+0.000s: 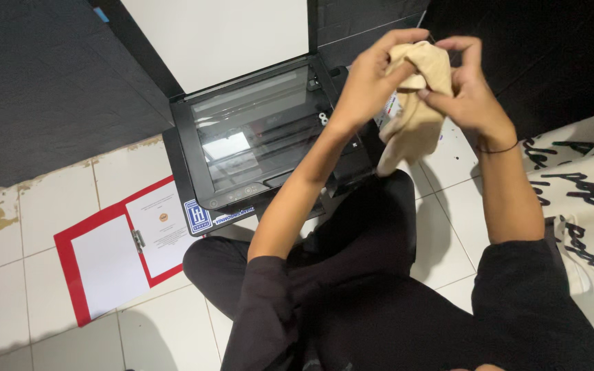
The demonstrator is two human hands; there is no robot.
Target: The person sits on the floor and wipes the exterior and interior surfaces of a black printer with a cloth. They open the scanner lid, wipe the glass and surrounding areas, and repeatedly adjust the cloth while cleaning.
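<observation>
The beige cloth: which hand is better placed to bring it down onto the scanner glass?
Probably the left hand. It grips the beige cloth on the side nearer the scanner glass, almost above its edge. The right hand pinches the cloth farther from the glass, over the tiled floor.

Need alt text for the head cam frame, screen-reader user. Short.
Seen from above, a seated person's left hand and right hand together hold a bunched beige cloth over a black flatbed scanner whose lid is raised. The scanner sits on a white tiled floor, with an open red folder of papers lying beside it.
</observation>
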